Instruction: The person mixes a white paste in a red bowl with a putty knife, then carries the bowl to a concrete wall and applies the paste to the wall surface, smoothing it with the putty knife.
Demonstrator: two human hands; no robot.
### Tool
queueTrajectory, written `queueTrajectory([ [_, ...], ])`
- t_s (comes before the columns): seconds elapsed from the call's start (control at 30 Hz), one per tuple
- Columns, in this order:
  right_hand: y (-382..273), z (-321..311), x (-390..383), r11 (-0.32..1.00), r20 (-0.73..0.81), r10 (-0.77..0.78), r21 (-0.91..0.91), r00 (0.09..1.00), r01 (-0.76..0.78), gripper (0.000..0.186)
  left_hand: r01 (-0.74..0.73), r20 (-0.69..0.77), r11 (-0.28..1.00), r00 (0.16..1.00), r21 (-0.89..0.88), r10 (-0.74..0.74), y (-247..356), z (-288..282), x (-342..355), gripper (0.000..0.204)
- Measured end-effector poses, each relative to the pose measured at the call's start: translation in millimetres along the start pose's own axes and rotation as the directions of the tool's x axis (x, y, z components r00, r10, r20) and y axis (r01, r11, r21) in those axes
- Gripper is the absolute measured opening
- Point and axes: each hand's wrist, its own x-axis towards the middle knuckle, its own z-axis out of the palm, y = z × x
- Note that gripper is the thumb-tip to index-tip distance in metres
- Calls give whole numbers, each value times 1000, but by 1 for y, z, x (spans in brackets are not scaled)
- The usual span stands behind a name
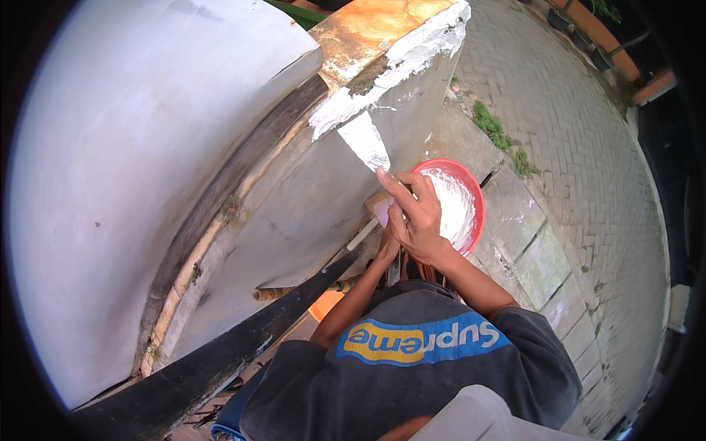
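Note:
My right hand is closed round a putty knife, its index finger stretched along the blade. The wide blade is coated in white putty and points up at the wall's top edge, just below a rough band of white putty. My left hand is close below and behind the right one; its fingers are mostly hidden, so I cannot see what it holds. A small flat pinkish piece shows just beyond it. Right beside my right hand, a red basin contains white putty.
A large pale curved surface fills the left. A dark beam runs diagonally at lower left, near a bamboo pole and an orange object. Concrete slabs and herringbone paving spread right; potted plants stand beyond.

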Motion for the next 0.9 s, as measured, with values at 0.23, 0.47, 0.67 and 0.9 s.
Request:
queueTrajectory([
  [0.23, -11, -24, 30, 972, 78, -191, -126, 978, 200, 59, -52, -5, 997, 999, 60, 53, 0, 4, -2, 80],
  [0.47, -14, -27, 46, 897, 171, -293, -292, 941, 333, 60, -55, 0, 992, 998, 112, 55, -9, 3, 0, 83],
  [0.67, -15, -44, 60, 868, 206, -237, -393, 949, 303, 59, 16, -7, 1000, 1000, 18, -16, 30, 15, -14, 81],
  [0.9, 7, -50, 81, 848, 162, -352, -363, 922, 387, 53, 27, -40, 1000, 999, -2, -27, 33, 15, -12, 82],
])
